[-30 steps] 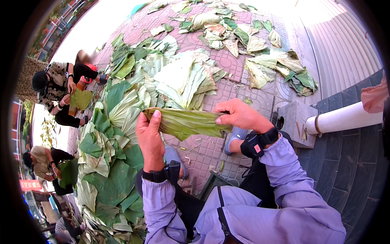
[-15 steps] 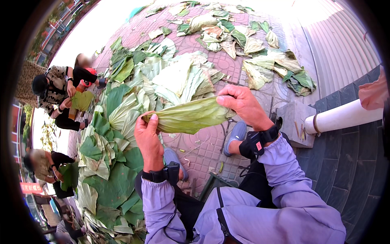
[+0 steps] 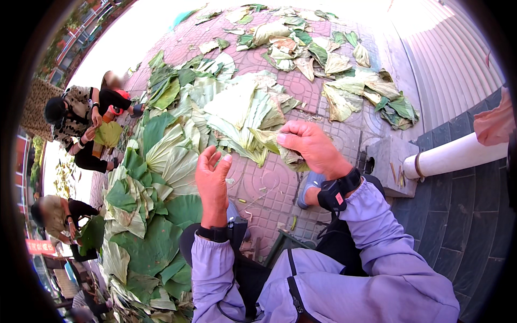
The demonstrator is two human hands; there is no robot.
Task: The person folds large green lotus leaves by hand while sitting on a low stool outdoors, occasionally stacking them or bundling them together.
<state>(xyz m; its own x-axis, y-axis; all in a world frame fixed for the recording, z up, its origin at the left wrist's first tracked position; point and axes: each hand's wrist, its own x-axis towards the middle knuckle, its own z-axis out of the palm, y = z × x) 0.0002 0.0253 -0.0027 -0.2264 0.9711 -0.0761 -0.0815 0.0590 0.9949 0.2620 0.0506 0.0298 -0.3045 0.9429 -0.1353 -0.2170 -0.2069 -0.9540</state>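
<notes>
My right hand (image 3: 318,149) pinches a lotus leaf (image 3: 267,139) between thumb and fingers. The leaf is yellow-green, and it hangs crumpled below and to the left of the hand. My left hand (image 3: 212,183) is off the leaf, palm turned inward, its fingers parted with nothing between them. Beyond the hands a heap of large pale lotus leaves (image 3: 231,105) is spread on the pavement. More leaves, darker green (image 3: 148,245), are piled along my left side.
Loose leaves (image 3: 371,89) lie scattered farther out on the pink paving (image 3: 301,86). At the right a white pipe (image 3: 447,156) meets a concrete block (image 3: 390,161). Two people handle leaves at the left, a seated person (image 3: 70,113) and another (image 3: 56,220). A dark stool (image 3: 285,245) stands between my legs.
The leaf was stretched between both hands. My left hand has let go of its end, and the leaf now hangs folded from my right hand alone.
</notes>
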